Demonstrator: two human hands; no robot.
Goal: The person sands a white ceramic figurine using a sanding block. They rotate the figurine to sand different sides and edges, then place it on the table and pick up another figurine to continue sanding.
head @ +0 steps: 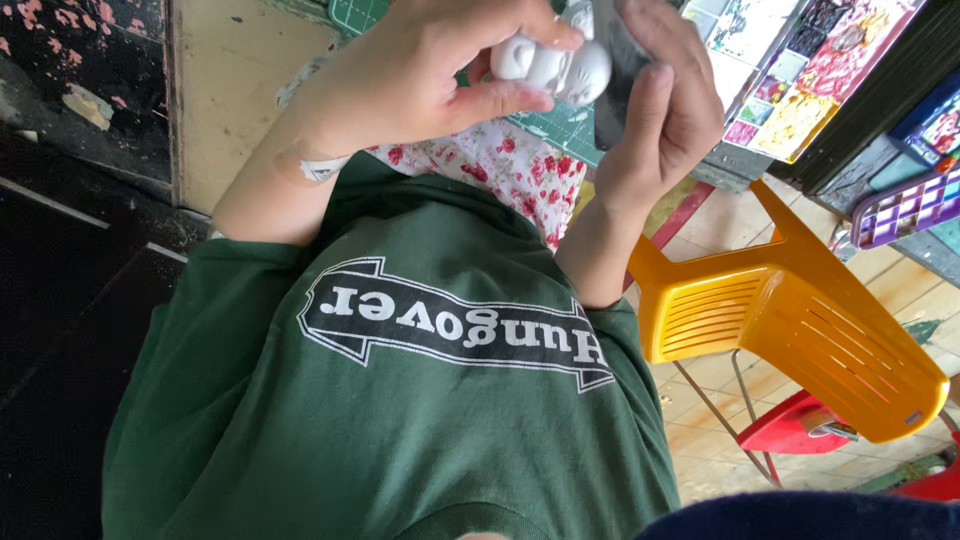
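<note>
At the top of the view, above the near edge of the bench, both hands meet around a small white figurine. The figurine is unpainted, matt and chalky, made of rounded lumps: a bulging part at the right, smaller knobs at the left that look like limbs. Its upper part is cut by the picture's edge and its details are too small to tell.

The left hand curls over it, fingers closed on it from above and below, thumb under the figurine, so it is held clear of the bench. The right hand presses a dark grey sheet against the figurine's right side, fingers folded round the sheet and thumb pointing up along it.

Under the hands lies a green cutting mat and a floral cloth. At the bench's far right corner stands a paint palette with many stained wells. Below, the person wears a green shirt. A yellow plastic chair stands to the right on the tiled floor, with a red stool just beyond it.
</note>
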